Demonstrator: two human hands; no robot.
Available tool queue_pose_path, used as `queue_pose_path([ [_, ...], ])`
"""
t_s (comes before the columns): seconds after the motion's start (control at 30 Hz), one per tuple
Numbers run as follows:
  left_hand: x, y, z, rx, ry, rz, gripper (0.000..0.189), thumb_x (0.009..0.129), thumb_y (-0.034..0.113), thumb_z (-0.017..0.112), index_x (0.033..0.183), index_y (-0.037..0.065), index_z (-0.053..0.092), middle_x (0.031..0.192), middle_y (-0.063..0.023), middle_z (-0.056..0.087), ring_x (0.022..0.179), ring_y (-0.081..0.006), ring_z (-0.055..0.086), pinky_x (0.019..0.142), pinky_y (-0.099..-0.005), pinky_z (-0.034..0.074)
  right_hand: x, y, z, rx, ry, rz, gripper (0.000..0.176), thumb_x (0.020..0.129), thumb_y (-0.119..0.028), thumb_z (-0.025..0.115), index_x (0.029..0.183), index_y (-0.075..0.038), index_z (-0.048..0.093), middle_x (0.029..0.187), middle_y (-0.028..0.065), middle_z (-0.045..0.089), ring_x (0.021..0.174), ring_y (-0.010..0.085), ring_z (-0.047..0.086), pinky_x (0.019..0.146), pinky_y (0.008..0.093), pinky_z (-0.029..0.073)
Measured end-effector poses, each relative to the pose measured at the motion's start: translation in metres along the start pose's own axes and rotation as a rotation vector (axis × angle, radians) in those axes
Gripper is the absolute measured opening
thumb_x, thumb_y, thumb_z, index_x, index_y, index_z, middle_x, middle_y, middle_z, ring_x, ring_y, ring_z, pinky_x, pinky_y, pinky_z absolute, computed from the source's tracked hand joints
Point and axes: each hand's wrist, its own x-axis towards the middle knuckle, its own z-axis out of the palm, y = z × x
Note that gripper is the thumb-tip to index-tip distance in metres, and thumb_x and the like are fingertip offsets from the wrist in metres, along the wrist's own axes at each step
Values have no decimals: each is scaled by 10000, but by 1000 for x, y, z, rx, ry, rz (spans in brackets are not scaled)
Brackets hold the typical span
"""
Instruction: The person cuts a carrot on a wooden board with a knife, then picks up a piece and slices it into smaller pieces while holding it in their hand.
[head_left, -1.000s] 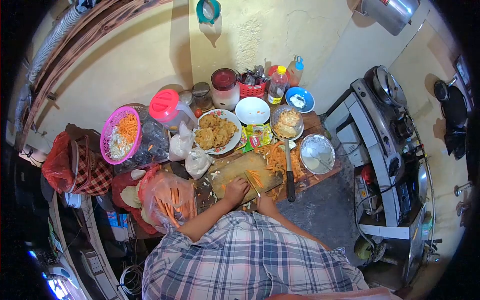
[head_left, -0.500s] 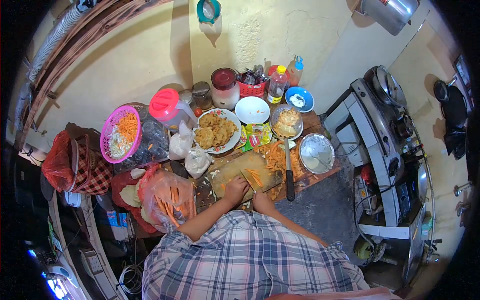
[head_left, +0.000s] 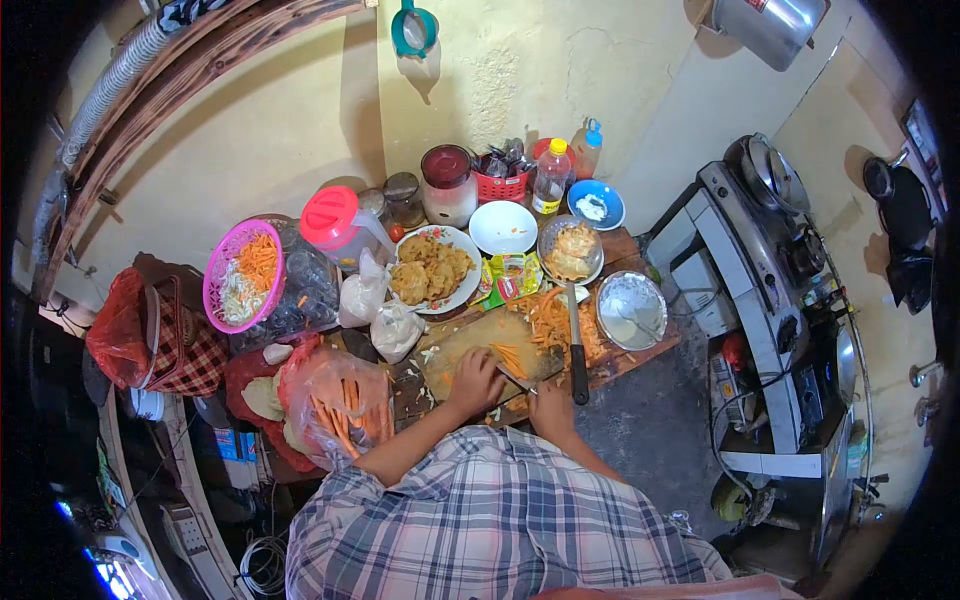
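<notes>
Over the near edge of the wooden cutting board [head_left: 455,362], my right hand [head_left: 550,411] is closed around the handle of a small knife [head_left: 514,378]. Its blade points left and away, toward my left hand [head_left: 477,383]. That hand rests on the board with its fingers curled down; whatever lies under them is hidden. Several carrot strips [head_left: 509,357] lie just beyond the blade. To the right of the board is a large knife [head_left: 579,374] with a black handle, lying beside a heap of carrot shavings [head_left: 550,318].
A clear bag of carrots [head_left: 350,400] sits left of my forearm. Behind the board stand a plate of fritters [head_left: 432,265], seasoning packets [head_left: 512,277] and a white bowl [head_left: 503,228]. A metal bowl [head_left: 632,310] is at right, a pink basket of shredded vegetables [head_left: 243,276] at left.
My right hand has moved right with the small knife, and more of the blade shows between the hands. My left hand has shifted slightly right. The view has tilted a little.
</notes>
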Motion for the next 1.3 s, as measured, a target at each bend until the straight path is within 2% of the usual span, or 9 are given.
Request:
queue_pose_path([
  [0.1, 0, 4, 3, 104, -207, 335, 539, 797, 438, 612, 1282, 232, 498, 1384, -189, 338, 1259, -416, 313, 1029, -637, 176, -1, 3, -1, 5, 105, -38, 246, 814, -148, 588, 986, 27, 568, 908, 228, 599, 858, 395, 581, 763, 463, 471],
  [0.2, -2, 9, 8, 181, -299, 345, 578, 807, 568, 529, 1336, 354, 434, 1451, -174, 255, 1326, -395, 234, 998, -722, 34, -7, 1, -5, 80, 142, -8, 240, 808, -135, 595, 995, 16, 581, 958, 220, 597, 933, 389, 562, 783, 451, 470],
  [0.4, -1, 4, 11, 270, -325, 274, 657, 770, 644, 509, 1360, 379, 389, 1479, -161, 208, 1339, -402, 203, 971, -749, 13, -22, 13, -7, -44, 284, 22, 258, 808, -153, 605, 1030, -22, 586, 962, 213, 599, 943, 377, 573, 758, 451, 481],
  [0.43, 0, 3, 12, 269, -326, 276, 657, 770, 644, 509, 1360, 379, 389, 1479, -161, 208, 1339, -402, 203, 971, -749, 13, -24, 17, -11, -16, 109, 103, 288, 806, -160, 607, 1056, -19, 578, 943, 219, 604, 902, 385, 584, 738, 461, 481],
  [0.63, 7, 2, -3, 297, -373, 143, 655, 750, 649, 523, 1320, 335, 446, 1494, -149, 182, 1359, -392, 161, 955, -763, 28, -46, 23, -22, 28, 50, 175, 294, 823, -187, 576, 1051, -2, 587, 862, 246, 617, 777, 413, 601, 702, 494, 474],
  [0.73, 12, -8, -17, 187, -330, 40, 575, 779, 478, 581, 1294, 243, 481, 1447, -151, 282, 1333, -383, 226, 998, -704, 116, -46, 25, -22, 122, 58, 198, 281, 844, -200, 547, 1042, -4, 582, 861, 257, 617, 794, 419, 601, 713, 493, 472],
  [0.83, 14, -36, -31, 28, -45, -24, 461, 675, 107, 565, 1135, 79, 556, 1188, -127, 541, 1141, -314, 464, 982, -482, 337, -41, 26, -22, 251, -1, 231, 282, 853, -204, 545, 1050, -5, 569, 866, 258, 614, 800, 421, 600, 705, 482, 472],
  [0.97, 7, -50, -52, -101, -71, -62, 289, 667, 53, 551, 941, 66, 640, 1007, -104, 619, 1000, -315, 545, 914, -407, 407, -30, 21, -7, 428, 102, 194, 284, 816, -245, 613, 903, 18, 552, 813, 226, 599, 754, 409, 586, 646, 471, 445],
  [1.3, 5, -43, -48, -19, 17, -194, 251, 714, 77, 597, 962, 70, 634, 951, -118, 624, 939, -313, 561, 807, -434, 438, 13, 14, 19, 163, 192, -54, 361, 697, -251, 753, 829, -7, 522, 744, 182, 611, 714, 366, 611, 610, 438, 465],
])
